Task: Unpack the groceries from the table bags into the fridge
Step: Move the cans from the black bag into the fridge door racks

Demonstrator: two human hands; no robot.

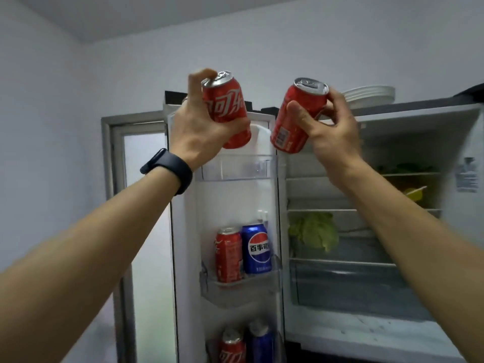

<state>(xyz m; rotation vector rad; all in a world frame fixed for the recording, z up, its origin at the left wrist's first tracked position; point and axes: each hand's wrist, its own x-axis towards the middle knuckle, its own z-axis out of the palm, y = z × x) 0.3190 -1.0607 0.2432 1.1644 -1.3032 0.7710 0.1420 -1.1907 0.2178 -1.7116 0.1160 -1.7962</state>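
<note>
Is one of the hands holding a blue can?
No, the left hand holds a red metal cola can and the right hand holds a second red can.

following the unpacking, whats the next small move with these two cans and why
Probably lower the cola can in the left hand into the top door bin just beneath: nothing shows in it, while the middle bin already holds a red can and a blue can. The right hand grips a second can.

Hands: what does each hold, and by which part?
Each grips a can's side: left hand the left red can, right hand the right red can.
</note>
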